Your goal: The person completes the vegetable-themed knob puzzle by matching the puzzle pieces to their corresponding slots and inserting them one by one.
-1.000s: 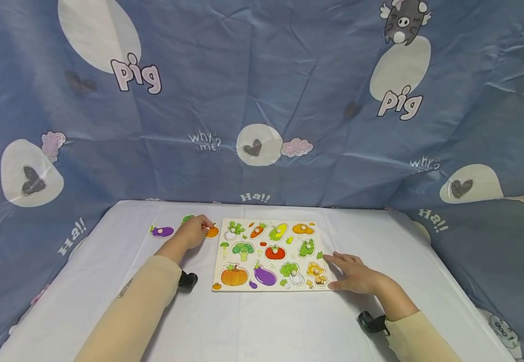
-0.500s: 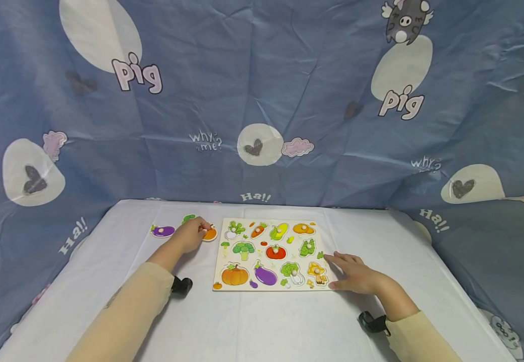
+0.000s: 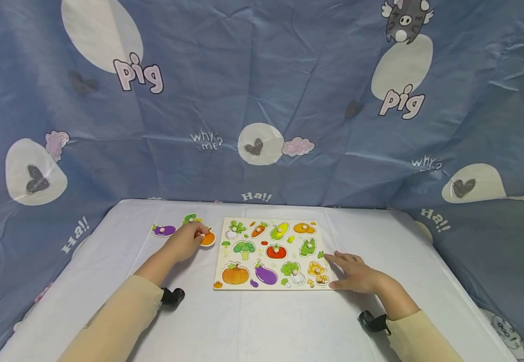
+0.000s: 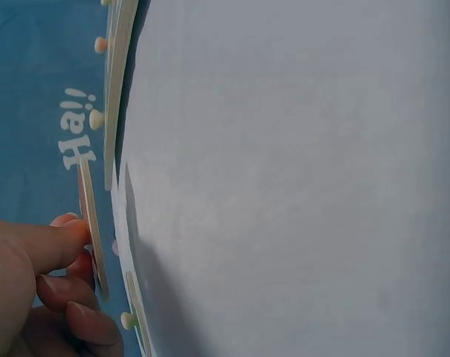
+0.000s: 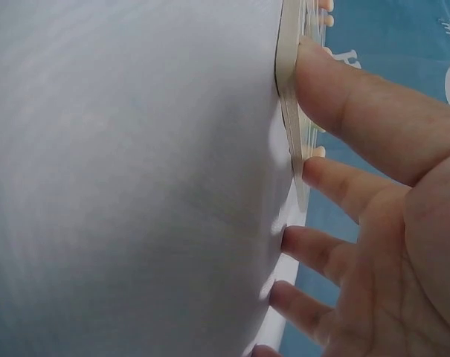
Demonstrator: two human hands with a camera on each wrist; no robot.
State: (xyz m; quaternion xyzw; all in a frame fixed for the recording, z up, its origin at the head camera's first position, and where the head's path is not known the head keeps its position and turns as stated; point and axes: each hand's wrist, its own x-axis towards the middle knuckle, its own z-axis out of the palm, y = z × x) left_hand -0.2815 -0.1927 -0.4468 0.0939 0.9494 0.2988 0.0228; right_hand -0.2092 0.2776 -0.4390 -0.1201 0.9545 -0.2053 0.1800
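Observation:
My left hand [image 3: 185, 242] pinches an orange pumpkin puzzle piece [image 3: 208, 239] between thumb and fingers, left of the wooden vegetable puzzle board [image 3: 222, 261]. Seen edge-on in the left wrist view, the piece [image 4: 89, 201] is raised off the cloth. Its knob is hidden by the fingers. My right hand [image 3: 354, 274] rests at the board's right edge, fingers extended; in the right wrist view the thumb and one fingertip touch the board [image 5: 288, 56]. Knobs show on several vegetables in the board, but not on its broccoli, pumpkin and eggplant pictures.
An eggplant piece [image 3: 164, 231] with a knob lies at the table's back left. Beside it is a green broccoli piece [image 3: 192, 219], partly behind my left hand. White cloth [image 3: 280, 327] covers the table, and a blue printed curtain [image 3: 334, 176] hangs behind.
The left hand has moved slightly toward me with the pumpkin piece, and the forearm has shifted left. More of the broccoli piece shows. The right hand and the board stay put.

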